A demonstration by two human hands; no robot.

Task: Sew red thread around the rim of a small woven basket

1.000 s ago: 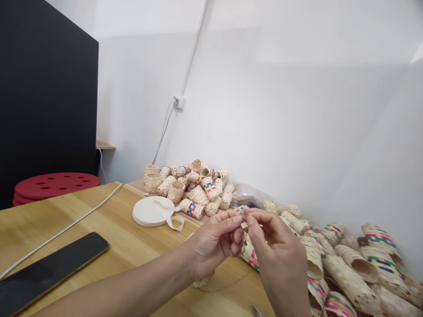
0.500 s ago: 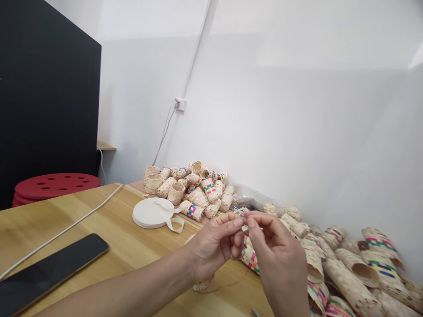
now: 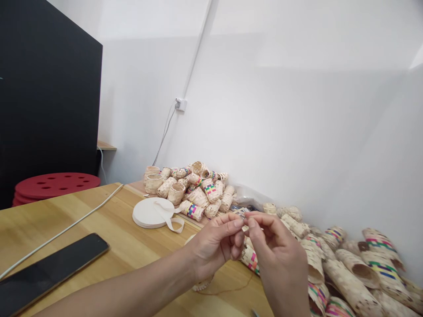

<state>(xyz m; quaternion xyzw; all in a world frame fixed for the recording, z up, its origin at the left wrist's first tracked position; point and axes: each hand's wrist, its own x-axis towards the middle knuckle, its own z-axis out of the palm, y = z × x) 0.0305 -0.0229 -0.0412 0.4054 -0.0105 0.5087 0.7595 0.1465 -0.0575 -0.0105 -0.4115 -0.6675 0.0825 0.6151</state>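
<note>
My left hand and my right hand meet fingertip to fingertip above the table. Each closes thumb against forefinger in a pinch. Something small and thin shows at the fingertips, too small to name. A brown thread trails over the wood below. Under my left wrist the edge of a pale object with a beaded-looking rim peeks out, mostly hidden. Behind my fingers lies a small woven basket with pink and orange bands, partly covered by my hands.
Small woven baskets are heaped at the back and down the right side. A roll of white ribbon lies on the wooden table. A phone and white cable are at left, beyond them red stools.
Both hands stay almost in place, still pinching. More of the brown thread shows on the table beside my right hand.
</note>
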